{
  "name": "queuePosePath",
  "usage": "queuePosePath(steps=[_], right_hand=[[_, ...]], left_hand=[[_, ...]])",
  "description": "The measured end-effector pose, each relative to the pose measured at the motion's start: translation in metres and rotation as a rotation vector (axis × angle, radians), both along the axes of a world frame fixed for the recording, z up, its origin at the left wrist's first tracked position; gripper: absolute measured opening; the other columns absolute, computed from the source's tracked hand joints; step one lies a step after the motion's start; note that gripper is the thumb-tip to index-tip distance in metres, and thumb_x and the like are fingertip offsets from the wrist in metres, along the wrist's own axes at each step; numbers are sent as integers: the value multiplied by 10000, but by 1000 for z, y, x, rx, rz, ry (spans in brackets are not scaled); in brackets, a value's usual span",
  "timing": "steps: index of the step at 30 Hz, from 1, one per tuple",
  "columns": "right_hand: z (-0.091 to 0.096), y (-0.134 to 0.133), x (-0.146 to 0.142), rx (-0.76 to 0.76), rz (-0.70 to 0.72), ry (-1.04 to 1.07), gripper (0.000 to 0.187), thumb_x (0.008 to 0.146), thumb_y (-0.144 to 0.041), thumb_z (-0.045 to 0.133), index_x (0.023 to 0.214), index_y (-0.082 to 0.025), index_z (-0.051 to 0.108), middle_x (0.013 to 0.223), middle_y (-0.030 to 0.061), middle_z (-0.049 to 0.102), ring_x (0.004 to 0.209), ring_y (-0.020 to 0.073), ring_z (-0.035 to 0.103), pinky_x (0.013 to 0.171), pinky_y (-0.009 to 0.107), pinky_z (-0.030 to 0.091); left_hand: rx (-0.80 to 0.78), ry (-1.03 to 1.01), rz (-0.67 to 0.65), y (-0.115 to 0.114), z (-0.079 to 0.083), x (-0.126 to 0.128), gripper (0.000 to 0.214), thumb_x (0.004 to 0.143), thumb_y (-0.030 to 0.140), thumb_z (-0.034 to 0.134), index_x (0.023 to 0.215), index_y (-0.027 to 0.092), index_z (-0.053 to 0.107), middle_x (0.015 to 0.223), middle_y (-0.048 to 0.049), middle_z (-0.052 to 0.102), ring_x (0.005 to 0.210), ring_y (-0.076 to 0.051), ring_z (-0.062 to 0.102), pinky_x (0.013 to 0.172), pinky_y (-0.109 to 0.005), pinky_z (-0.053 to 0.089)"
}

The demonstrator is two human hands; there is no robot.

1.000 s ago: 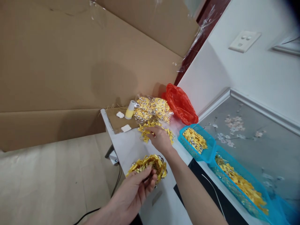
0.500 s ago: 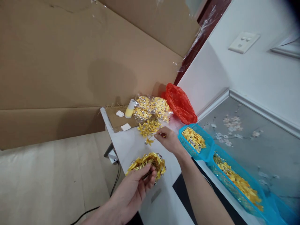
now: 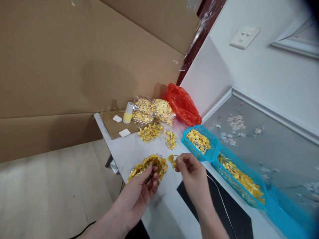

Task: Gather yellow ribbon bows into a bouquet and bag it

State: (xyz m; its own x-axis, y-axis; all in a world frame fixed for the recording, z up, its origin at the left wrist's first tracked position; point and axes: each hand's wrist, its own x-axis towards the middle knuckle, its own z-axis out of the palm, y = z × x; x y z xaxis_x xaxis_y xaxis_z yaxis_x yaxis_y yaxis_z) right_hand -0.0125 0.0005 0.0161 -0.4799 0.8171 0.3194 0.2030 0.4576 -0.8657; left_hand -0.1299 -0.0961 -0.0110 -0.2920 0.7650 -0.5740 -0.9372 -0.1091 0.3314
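My left hand (image 3: 143, 189) is closed round the stems of a bunch of yellow ribbon flowers (image 3: 139, 166) with silvery beads, held over the white table (image 3: 169, 215). To its right, my right hand (image 3: 191, 174) pinches a single yellow ribbon flower (image 3: 171, 159) by its thin stem, a little apart from the bunch. Beyond the hands lie a loose pile of yellow flowers (image 3: 151, 131) and a smaller cluster (image 3: 170, 139) of the same kind.
Blue baskets (image 3: 215, 151) of yellow pieces line the right side. At the back stand a clear bag of flowers (image 3: 154, 111), a red plastic bag (image 3: 183, 104) and a grey-yellow cone (image 3: 128, 113) on cardboard. A black mat (image 3: 219, 202) carries a white cable.
My right hand has drawn back from the pile toward me, bringing a flower near the bunch. The small cluster it covered now shows. The view has shifted slightly right.
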Motion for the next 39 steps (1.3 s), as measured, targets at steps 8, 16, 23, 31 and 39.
queuePosePath(steps=[8, 16, 23, 31, 39], right_hand=[[-21, -34, -9, 621, 103, -279, 201, 918, -174, 466, 989, -223, 647, 919, 57, 641, 813, 197, 590, 737, 328, 487], [-20, -26, -5, 647, 202, -292, 238, 920, -155, 427, 1009, -209, 641, 1068, 77, 609, 890, 185, 600, 778, 311, 510], [-16, -23, -4, 641, 288, -352, 232, 920, -135, 415, 999, -195, 625, 1078, 71, 642, 956, 194, 599, 843, 335, 495], [-3, -14, 2, 521, 386, -210, 249, 919, -140, 444, 1049, -216, 642, 1146, 53, 650, 1021, 181, 618, 844, 304, 506], [12, 47, -73, 333, 189, -335, 174, 853, -225, 570, 980, -217, 688, 880, 10, 706, 639, 130, 615, 662, 253, 487]], left_hand=[[46, -5, -40, 1, -2, 6, 78, 848, 122, 578, 814, 84, 637, 629, -2, 539, 461, -45, 498, 382, -137, 429], [80, -23, -47, -2, -1, 6, 110, 853, 94, 557, 870, 73, 663, 685, -30, 580, 495, -52, 526, 401, -133, 437], [66, -32, -98, -3, -5, 6, 85, 822, 68, 581, 789, 79, 658, 635, -13, 544, 481, -59, 505, 363, -137, 400], [97, -97, -55, 0, 1, -4, 141, 865, 49, 511, 798, 35, 634, 660, -8, 532, 409, -2, 430, 302, -96, 324], [40, -88, -6, -4, -2, -1, 114, 840, 21, 539, 832, 11, 653, 796, -116, 647, 590, -85, 637, 539, -152, 568]])
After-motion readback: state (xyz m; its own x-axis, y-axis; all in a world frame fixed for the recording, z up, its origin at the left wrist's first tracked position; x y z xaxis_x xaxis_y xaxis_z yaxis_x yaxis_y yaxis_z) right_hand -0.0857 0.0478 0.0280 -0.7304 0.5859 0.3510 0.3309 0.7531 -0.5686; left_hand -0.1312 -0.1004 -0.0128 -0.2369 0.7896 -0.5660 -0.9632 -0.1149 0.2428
